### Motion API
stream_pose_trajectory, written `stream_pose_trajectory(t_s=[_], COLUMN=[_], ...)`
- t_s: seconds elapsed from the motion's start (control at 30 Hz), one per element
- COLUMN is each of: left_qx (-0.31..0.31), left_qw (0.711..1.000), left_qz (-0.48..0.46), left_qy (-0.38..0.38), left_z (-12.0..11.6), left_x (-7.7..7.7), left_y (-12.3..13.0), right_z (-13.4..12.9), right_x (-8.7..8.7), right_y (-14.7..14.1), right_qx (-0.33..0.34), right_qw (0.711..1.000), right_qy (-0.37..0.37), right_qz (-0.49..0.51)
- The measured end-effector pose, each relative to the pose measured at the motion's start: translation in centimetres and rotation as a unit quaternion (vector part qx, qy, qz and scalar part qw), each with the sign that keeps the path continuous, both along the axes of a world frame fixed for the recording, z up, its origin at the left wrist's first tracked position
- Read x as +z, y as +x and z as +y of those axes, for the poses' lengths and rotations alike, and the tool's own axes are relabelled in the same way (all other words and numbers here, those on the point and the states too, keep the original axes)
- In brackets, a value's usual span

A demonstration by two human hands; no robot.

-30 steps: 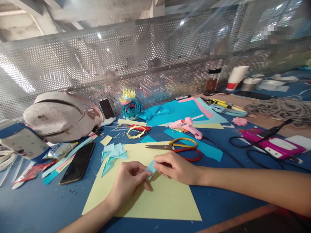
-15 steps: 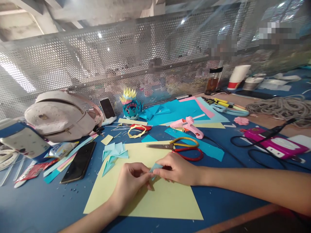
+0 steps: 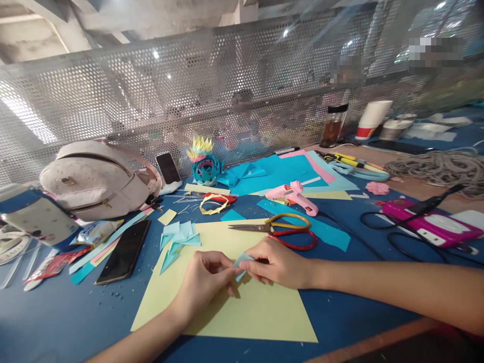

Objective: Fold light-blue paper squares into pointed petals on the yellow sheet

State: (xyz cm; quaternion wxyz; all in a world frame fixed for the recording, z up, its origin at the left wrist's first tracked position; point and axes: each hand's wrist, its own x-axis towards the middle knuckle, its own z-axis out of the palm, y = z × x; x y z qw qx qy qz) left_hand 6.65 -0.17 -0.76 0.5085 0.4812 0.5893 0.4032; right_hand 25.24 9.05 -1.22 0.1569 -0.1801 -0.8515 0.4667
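Note:
Between my two hands is a small piece of light blue paper (image 3: 243,260), partly covered by the fingers. My left hand (image 3: 206,277) is closed, pinching its left side. My right hand (image 3: 274,262) pinches the right side with thumb and fingers. Both hands are over a pale yellow sheet (image 3: 249,317). Several folded light blue paper pieces (image 3: 179,237) lie at the sheet's upper left corner. Scissors (image 3: 272,227) with one yellow and one red handle rest across its top right, just beyond my right hand.
A pink glue gun (image 3: 293,196) lies behind the scissors. Further back stand a paper lotus-like ornament (image 3: 206,164) and blue sheets (image 3: 276,171). To the left are a black phone (image 3: 124,249) and a backpack (image 3: 94,179); to the right, a magenta power strip (image 3: 427,222) with black cord.
The light blue paper has shifted slightly in my fingers and a bit more of it shows. Both hands stay in nearly the same place, still pinching it.

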Motion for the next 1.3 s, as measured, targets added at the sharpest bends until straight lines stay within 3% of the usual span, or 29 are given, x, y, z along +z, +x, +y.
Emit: stream_pose_trajectory(t_s=[0.2,0.43,0.67,0.9,1.1,1.3], left_qx=[-0.008,-0.025,-0.026,-0.032,-0.034,-0.045], left_qw=[1.0,0.999,0.999,0.999,0.999,0.999], left_qz=[0.003,0.016,0.016,0.018,0.012,0.003], left_qy=[-0.002,-0.013,-0.014,-0.017,-0.016,-0.013], left_z=[0.1,0.3,0.3,0.2,0.0,-0.4], left_x=[0.0,-0.2,-0.1,-0.2,0.0,-0.1], left_y=[-0.3,-0.5,-0.5,-0.3,-0.1,0.6], right_z=[0.2,-0.1,0.1,0.1,0.1,0.0], right_x=[-0.2,0.1,-0.2,-0.3,-0.1,-0.1], right_y=[0.3,0.0,0.3,0.0,0.3,0.2], right_qx=[0.015,0.007,0.02,0.006,0.029,0.036], right_qw=[0.999,1.0,1.0,0.998,0.999,0.998], right_qy=[-0.037,0.013,-0.016,0.06,-0.017,0.042], right_qz=[-0.01,-0.004,-0.009,0.006,-0.004,0.013])
